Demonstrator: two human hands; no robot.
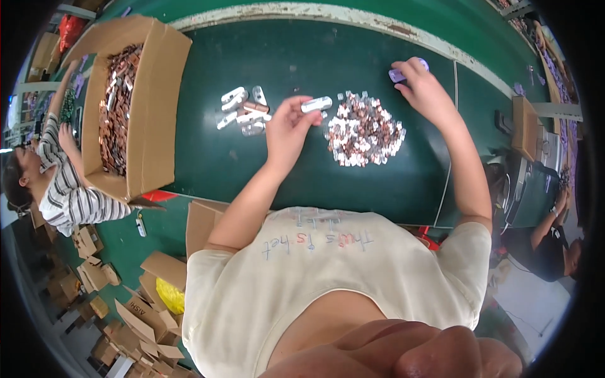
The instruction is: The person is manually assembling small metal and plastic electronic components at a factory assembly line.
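Observation:
My left hand (288, 131) pinches a silver oblong metal case (316, 104) between thumb and fingers, just above the table. To its left lie several similar silver pieces (233, 101), with a copper-coloured one (255, 107) among them. Right of this hand spreads a heap of small silver and copper-coloured metal parts (365, 133). Beyond the heap, at the far right, my right hand (421, 88) is closed around a purple piece (396, 75), which shows on both sides of the fingers. Its full shape is hidden by the hand.
A cardboard box (154, 113) full of copper-coloured and silver pieces stands at the left of the green table (277, 57). A pale rail (302, 9) runs along the far edge. Other people sit at left and right. Opened cartons (142, 315) lie on the floor at lower left.

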